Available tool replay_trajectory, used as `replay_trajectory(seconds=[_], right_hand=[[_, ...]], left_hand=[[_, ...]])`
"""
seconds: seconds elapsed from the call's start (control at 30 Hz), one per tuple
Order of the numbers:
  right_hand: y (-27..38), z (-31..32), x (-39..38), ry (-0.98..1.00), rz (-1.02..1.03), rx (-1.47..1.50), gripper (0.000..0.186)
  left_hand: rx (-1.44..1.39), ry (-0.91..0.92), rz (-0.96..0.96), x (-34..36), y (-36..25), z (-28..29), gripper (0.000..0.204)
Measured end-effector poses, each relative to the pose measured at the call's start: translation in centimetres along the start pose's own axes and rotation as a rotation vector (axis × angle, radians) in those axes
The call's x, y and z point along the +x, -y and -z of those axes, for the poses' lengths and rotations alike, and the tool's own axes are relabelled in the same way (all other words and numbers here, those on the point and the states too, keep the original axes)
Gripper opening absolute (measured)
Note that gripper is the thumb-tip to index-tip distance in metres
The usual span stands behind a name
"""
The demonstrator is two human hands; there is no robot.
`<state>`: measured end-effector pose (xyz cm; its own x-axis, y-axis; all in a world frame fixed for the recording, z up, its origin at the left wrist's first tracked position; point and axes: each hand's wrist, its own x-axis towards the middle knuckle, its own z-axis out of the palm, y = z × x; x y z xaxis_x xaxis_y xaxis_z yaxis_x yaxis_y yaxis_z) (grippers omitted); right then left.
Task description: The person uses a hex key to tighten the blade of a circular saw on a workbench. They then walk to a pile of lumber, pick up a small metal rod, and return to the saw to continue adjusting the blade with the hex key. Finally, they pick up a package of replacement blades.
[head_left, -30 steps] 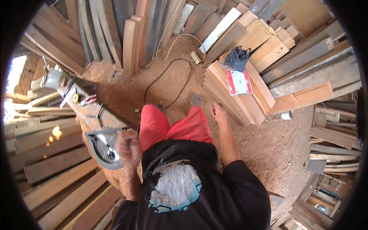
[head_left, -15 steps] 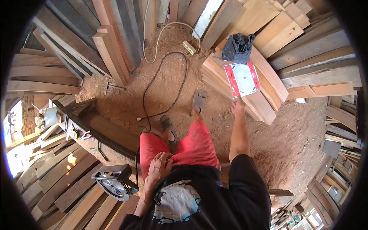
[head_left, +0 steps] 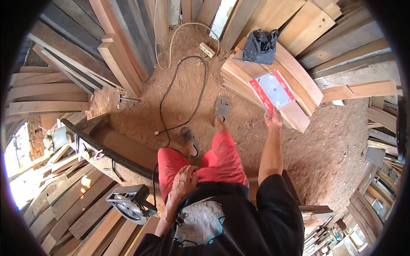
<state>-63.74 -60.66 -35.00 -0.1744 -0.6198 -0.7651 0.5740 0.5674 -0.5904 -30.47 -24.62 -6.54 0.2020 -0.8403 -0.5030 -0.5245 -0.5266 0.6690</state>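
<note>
Rough wooden planks (head_left: 273, 55), glossy packaged saw blade (head_left: 273, 90), crumpled black plastic bag (head_left: 259, 46).

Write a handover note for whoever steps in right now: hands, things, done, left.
Left hand: empty, resting on the red shorts at the thigh.
Right hand: stretched out to the red-and-white saw blade pack, fingers at its near edge.
The pack lies on the stacked planks, near a black bag.
The circular saw sits on boards at the left, its black cord across the sawdust floor.
Done: saw set down.
Left: pack not yet lifted.
</note>
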Motion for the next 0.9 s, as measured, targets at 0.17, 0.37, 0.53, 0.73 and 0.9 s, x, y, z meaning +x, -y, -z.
replay_trajectory(seconds=[0.17,0.37,0.53,0.73,0.9], right_hand=[[0.1,5.2,-9.0,0.042,0.072,-0.194,0.020],[-1.3,5.8,-20.3,0.560,-0.009,-0.170,0.028],[-2.6,1.0,-28.6,1.052,-0.307,-0.161,0.034],[-10.0,-4.5,-40.6,1.369,-0.674,-0.483,0.040],[-15.5,-5.5,-44.2,1.749,-0.408,-1.156,0.041]], left_hand=[[0.011,-0.075,-0.147,-1.5,0.0,0.1,0.028],[-0.538,-0.196,-0.014,-1.0,2.1,0.8,0.035],[-1.226,-0.183,-0.221,0.2,1.9,5.8,0.064],[-1.689,-0.116,-0.693,-8.7,-1.0,11.0,0.100],[-1.740,-0.040,-0.990,-13.8,-3.2,11.1,0.106]])
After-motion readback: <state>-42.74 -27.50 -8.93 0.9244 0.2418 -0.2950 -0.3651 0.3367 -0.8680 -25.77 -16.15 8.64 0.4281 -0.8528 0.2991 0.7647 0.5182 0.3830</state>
